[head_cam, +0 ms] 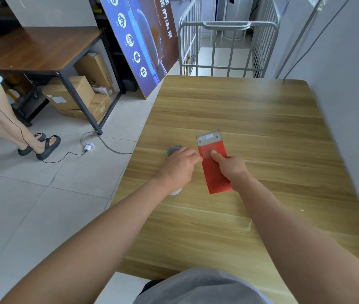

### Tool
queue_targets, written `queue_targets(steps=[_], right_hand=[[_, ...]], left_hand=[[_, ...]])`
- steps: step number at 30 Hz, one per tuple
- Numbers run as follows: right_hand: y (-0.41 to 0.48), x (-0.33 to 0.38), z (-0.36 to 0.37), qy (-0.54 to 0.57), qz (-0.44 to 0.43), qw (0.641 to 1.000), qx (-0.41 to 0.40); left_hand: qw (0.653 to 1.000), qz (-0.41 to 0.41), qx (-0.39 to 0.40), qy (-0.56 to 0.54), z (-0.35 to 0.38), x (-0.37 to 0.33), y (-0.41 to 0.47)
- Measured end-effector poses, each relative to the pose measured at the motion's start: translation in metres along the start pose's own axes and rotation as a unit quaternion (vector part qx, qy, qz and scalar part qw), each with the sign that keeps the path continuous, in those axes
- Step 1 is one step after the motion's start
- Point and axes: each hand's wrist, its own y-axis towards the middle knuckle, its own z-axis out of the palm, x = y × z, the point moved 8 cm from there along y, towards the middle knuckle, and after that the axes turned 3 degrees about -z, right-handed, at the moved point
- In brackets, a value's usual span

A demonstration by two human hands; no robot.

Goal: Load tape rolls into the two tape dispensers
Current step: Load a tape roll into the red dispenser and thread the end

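A: Where's the tape?

B: A roll (173,150) peeks out just past the left hand's (179,166) curled fingers; whether they grip it, I can't tell.

A: And the dispenser (213,165)?

B: Under the right hand (229,167), thumb pressed on its red body, fingers wrapped round the side. Both arms reach forward, wrists low.

A: Advice?

B: Pin the dispenser flat, then bring the roll squarely alongside.

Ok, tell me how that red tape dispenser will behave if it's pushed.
The red tape dispenser lies flat on the wooden table, so it would likely slide, not roll. It looks stiff, probably sheet metal. The right hand grips it, thumb on top, which should steady it.
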Motion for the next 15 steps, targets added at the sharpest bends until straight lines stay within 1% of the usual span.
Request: queue_targets(steps=[2,5,7,10,13,15], right_hand=[[0.000,-0.007,0.003,-0.040,-0.013,0.999,0.003],[0.001,-0.017,0.008,-0.088,-0.034,0.995,0.017],[0.003,-0.024,0.009,-0.104,-0.036,0.994,0.020],[0.007,-0.033,0.006,-0.135,-0.031,0.990,0.021],[0.011,-0.035,-0.001,-0.219,-0.048,0.974,0.003],[0.014,-0.032,-0.005,-0.276,-0.068,0.958,-0.016]], left_hand=[[0.998,-0.040,-0.001,-0.054,0.002,0.007,0.007],[0.986,-0.097,0.084,-0.110,0.030,0.013,0.006],[0.976,-0.113,0.136,-0.129,0.050,0.013,0.000],[0.964,-0.117,0.188,-0.146,0.068,0.010,-0.008],[0.948,-0.134,0.232,-0.170,0.079,0.008,-0.010],[0.938,-0.160,0.238,-0.193,0.080,0.012,-0.009]])
